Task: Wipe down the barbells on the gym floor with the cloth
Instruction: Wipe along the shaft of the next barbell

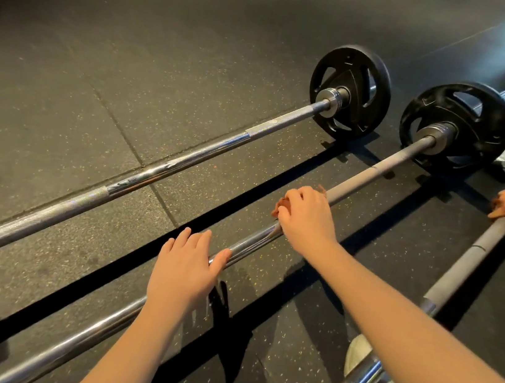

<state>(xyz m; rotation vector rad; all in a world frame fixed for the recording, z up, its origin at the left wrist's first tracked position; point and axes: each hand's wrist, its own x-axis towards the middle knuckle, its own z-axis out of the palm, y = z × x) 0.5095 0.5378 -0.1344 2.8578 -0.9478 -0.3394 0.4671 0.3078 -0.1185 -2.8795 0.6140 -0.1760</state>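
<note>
Now right hand (307,220) presses cloth (281,206) on barbell (378,166); left hand (188,266) rests flat.

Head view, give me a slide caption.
Right hand wipes the middle barbell with a reddish cloth; left hand steadies the bar.

No text, brand, number or sign can be read anywhere in the view. The two black weight plates (350,92) (455,125) in the upper right of the frame carry raised markings on their faces, but these are too small and dark to make out. The pale band on the far barbell's shaft (278,123) shows no lettering that can be told.
</note>
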